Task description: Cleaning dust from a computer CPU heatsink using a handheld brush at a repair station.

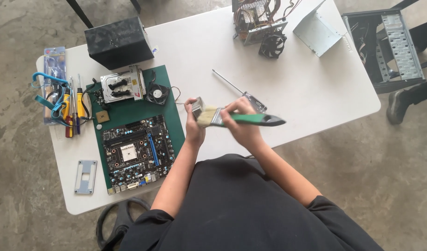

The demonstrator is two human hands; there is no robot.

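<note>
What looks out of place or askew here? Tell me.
A long screwdriver lies loose and diagonal mid-table, away from the tool cluster at the left edge. A small fan leans tilted against the stripped power supply.

Left hand (194, 124) and right hand (240, 122) close together; fingers curled

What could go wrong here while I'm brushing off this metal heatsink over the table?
1. The left hand pinches the heatsink by its edge in mid-air; a firm stroke of the paintbrush in the right hand might knock it loose.
2. Brushed dust could drift onto the bare motherboard just beside it.
3. The long screwdriver lies near the right hand and could get swept away.
</note>
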